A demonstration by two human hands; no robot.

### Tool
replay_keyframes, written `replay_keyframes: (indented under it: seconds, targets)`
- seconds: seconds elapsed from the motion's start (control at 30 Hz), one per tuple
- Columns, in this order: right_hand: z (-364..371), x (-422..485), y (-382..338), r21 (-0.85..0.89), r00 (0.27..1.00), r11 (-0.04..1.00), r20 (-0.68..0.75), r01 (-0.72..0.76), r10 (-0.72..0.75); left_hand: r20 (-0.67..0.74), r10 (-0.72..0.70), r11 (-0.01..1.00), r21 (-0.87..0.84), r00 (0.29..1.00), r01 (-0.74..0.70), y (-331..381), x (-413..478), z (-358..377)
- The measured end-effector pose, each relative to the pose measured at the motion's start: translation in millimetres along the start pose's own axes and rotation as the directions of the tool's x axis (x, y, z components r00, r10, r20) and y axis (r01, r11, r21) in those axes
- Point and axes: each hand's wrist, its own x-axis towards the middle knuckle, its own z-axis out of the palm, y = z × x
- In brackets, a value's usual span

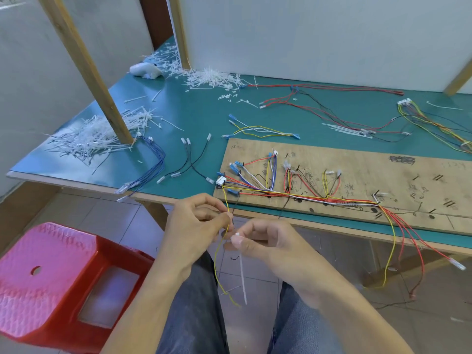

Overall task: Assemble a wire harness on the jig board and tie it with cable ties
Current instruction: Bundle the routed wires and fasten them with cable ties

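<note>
A wooden jig board [357,159] lies on the green table, carrying a harness of red, yellow, white and blue wires [301,196] routed between pegs. A yellow wire [221,241] and a thin black wire drop off the board's left end below the table edge. My left hand [196,223] pinches these wires in front of the table. My right hand [265,241] pinches the head of a white cable tie [242,272], whose tail hangs down between my knees. The two hands almost touch.
Heaps of white cable ties [99,135] and cut tails [212,77] lie at the table's left and back. Loose wire sets lie on the green mat [319,108]. A wooden post [86,62] stands left. A red plastic stool [63,282] sits beside my left knee.
</note>
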Motion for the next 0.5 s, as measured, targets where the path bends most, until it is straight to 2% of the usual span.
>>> replay_keyframes:
  seconds: [0.17, 0.23, 0.33, 0.37, 0.43, 0.5]
  targets:
    - [-10.6, -17.0, -1.4, 0.131, 0.998, 0.991, 0.068, 0.006, -0.015, 0.066, -0.008, 0.986, -0.163, 0.998, 0.019, 1.1, -3.9, 13.2]
    - [-16.2, -21.1, -0.4, 0.204, 0.998, 0.979, 0.062, 0.009, -0.022, 0.04, 0.021, 0.985, -0.174, 0.999, -0.013, 0.1, -5.2, 22.4]
    - [-25.5, -24.5, -0.4, 0.205, 1.0, 0.979, 0.007, 0.017, -0.019, -0.011, 0.099, 0.984, -0.145, 0.995, -0.1, -1.8, -7.8, 35.1]
    - [-29.3, -25.6, 0.1, 0.191, 1.0, 0.981, -0.009, 0.018, -0.016, -0.02, 0.145, 0.985, -0.096, 0.989, -0.146, -2.4, -9.5, 38.6]
    - [-38.9, -28.9, 0.5, 0.143, 0.998, 0.99, -0.058, 0.016, -0.007, -0.021, 0.284, 0.949, 0.148, 0.959, -0.278, -4.4, -15.2, 45.2]
    - [-52.2, -31.8, 0.3, 0.072, 0.988, 0.997, -0.156, 0.013, -0.002, 0.018, 0.434, 0.812, 0.425, 0.901, -0.4, -5.5, -22.9, 53.0]
